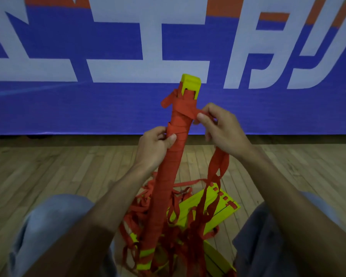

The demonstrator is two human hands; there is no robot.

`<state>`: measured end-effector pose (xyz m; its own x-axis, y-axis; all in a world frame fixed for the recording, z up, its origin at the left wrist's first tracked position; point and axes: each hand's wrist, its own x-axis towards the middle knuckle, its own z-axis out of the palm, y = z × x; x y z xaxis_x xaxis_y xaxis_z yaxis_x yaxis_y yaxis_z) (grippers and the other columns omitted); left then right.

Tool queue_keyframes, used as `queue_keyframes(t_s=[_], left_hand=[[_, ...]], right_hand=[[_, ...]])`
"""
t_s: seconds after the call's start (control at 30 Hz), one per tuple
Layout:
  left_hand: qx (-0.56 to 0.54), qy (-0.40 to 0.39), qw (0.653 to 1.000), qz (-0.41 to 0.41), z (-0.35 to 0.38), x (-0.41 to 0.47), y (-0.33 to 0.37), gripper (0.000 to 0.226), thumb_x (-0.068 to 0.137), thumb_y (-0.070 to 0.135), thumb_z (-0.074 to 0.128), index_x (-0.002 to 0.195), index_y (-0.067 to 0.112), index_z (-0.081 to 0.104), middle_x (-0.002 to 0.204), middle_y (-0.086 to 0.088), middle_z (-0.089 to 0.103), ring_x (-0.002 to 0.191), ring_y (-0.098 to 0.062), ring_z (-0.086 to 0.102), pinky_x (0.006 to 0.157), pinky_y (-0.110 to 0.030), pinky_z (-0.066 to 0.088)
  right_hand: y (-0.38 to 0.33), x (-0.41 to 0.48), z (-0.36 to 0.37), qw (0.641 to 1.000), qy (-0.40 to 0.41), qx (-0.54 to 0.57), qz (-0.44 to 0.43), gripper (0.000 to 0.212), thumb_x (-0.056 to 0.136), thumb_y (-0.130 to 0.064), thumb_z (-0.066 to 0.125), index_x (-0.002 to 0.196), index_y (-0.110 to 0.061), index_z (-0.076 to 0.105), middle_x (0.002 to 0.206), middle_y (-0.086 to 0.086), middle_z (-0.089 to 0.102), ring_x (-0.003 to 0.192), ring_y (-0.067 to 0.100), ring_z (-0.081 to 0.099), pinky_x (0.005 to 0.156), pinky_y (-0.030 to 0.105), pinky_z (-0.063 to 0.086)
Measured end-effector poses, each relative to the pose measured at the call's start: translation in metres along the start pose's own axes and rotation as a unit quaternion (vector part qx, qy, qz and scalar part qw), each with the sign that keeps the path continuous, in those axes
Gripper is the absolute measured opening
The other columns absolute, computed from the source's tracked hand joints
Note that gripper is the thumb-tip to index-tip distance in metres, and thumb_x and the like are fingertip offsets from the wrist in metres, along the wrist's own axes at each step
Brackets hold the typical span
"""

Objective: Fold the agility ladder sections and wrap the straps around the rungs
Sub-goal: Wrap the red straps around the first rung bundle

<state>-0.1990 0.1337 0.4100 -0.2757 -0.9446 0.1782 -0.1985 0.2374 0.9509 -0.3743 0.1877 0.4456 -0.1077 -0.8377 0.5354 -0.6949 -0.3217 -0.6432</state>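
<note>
- Furthest back, a blue banner (108, 108) with big white characters and an orange band along its top fills the upper half of the view.
- Below it a wooden floor (48, 172) runs to the near edge, and the person's two knees in grey-blue cloth (48, 226) frame the bottom corners.
- Between the knees stands the bundle of ladder rungs (164, 176), tilted a little to the right, its foot on the floor and nearly its whole length bound in red strap.
- Around its foot lies a tangle of loose red straps (140, 208) over several flat yellow rungs (198, 202) that rest on the floor.
- One long strap loop (218, 166) hangs from the right hand down into that tangle.
- The right hand (222, 130) is just beside the bundle's upper part, thumb and fingers pinched on the strap end (190, 113) that comes off the top winding.
- The left hand (156, 146) is curled round the bundle lower down, thumb pressed on the wrapped strap.
- At the very top the yellow rung tips (191, 82) stick out bare above the wrapping.
</note>
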Motion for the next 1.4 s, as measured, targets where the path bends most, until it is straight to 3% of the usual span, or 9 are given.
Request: queue_keyframes(t_s=[0.2,0.37,0.5,0.67,0.83,0.97,1.2,1.33,1.4], left_hand=[[0.022,-0.014,1.0,-0.013,-0.001,-0.005,0.0,0.015,0.091,0.017,0.065,0.105,0.014,0.066,0.095,-0.002,0.074,0.086,-0.012,0.069,0.076,-0.026,0.054],[0.019,-0.005,0.999,-0.044,-0.005,0.0,-0.003,0.009,0.092,0.02,0.061,0.098,0.02,0.067,0.09,0.0,0.074,0.09,-0.018,0.069,0.089,-0.045,0.054],[-0.017,-0.022,0.997,-0.074,-0.003,-0.001,-0.001,0.015,0.095,0.016,0.055,0.091,0.019,0.07,0.091,-0.003,0.073,0.092,-0.024,0.068,0.089,-0.046,0.053],[-0.076,-0.061,0.992,-0.086,-0.005,-0.002,0.009,0.021,0.098,0.009,0.049,0.094,0.016,0.069,0.089,-0.003,0.069,0.088,-0.022,0.065,0.082,-0.041,0.052],[-0.138,-0.155,0.975,-0.075,-0.005,-0.006,0.011,0.025,0.102,0.005,0.038,0.104,0.009,0.063,0.09,-0.008,0.067,0.086,-0.021,0.066,0.07,-0.035,0.054],[-0.203,-0.245,0.944,-0.085,-0.002,-0.012,0.006,0.028,0.102,0.007,0.033,0.098,0.007,0.06,0.081,-0.013,0.071,0.069,-0.023,0.07,0.066,-0.035,0.055],[-0.237,-0.274,0.928,-0.089,0.015,-0.018,0.004,0.03,0.102,0.009,0.031,0.112,0.003,0.058,0.103,-0.015,0.072,0.098,-0.032,0.069,0.089,-0.041,0.053],[-0.157,-0.237,0.952,-0.112,0.026,-0.021,-0.015,0.028,0.102,0.029,0.042,0.116,0.016,0.063,0.111,-0.008,0.071,0.11,-0.028,0.064,0.097,-0.041,0.051],[-0.164,-0.239,0.948,-0.132,0.033,-0.026,-0.021,0.037,0.099,0.042,0.043,0.122,0.018,0.061,0.117,-0.005,0.069,0.112,-0.021,0.064,0.096,-0.041,0.051]], right_hand=[[0.021,0.003,0.005,0.996,-0.005,-0.089,0.022,0.01,0.091,-0.009,0.064,0.091,-0.005,0.074,0.084,0.007,0.067,0.081,0.017,0.056,0.072,0.026,0.038],[0.011,0.003,0.003,0.994,-0.051,0.033,0.091,0.016,0.092,0.003,0.059,0.093,-0.009,0.071,0.084,0.0,0.07,0.083,0.013,0.067,0.08,0.029,0.053],[0.004,0.0,0.009,0.981,-0.048,0.139,0.126,0.028,0.098,-0.002,0.047,0.076,-0.015,0.056,0.066,0.0,0.053,0.066,0.013,0.05,0.067,0.031,0.041],[0.002,-0.001,0.019,0.992,0.001,0.103,0.077,0.026,0.092,-0.048,0.05,0.086,-0.025,0.06,0.072,0.006,0.049,0.067,0.011,0.047,0.067,0.032,0.041],[-0.009,-0.001,0.019,0.989,-0.013,0.143,0.038,0.012,0.098,-0.027,0.055,0.089,-0.03,0.063,0.07,-0.023,0.064,0.069,-0.008,0.057,0.066,0.012,0.042],[-0.013,-0.004,0.015,0.968,-0.033,0.234,0.079,0.017,0.094,-0.024,0.06,0.082,-0.014,0.068,0.065,0.0,0.058,0.054,0.008,0.048,0.05,0.018,0.037],[-0.01,-0.002,0.009,0.942,0.081,0.298,0.127,0.016,0.075,-0.011,0.079,0.084,-0.001,0.071,0.071,0.006,0.07,0.064,0.01,0.065,0.06,0.02,0.049],[0.0,0.001,0.009,0.948,0.136,0.237,0.16,0.032,0.063,-0.027,0.09,0.082,-0.007,0.074,0.076,0.016,0.07,0.069,0.025,0.067,0.073,0.042,0.056],[0.003,0.0,0.01,0.951,0.164,0.199,0.168,0.035,0.059,-0.039,0.091,0.078,-0.015,0.074,0.068,0.005,0.071,0.066,0.022,0.068,0.068,0.04,0.058]])
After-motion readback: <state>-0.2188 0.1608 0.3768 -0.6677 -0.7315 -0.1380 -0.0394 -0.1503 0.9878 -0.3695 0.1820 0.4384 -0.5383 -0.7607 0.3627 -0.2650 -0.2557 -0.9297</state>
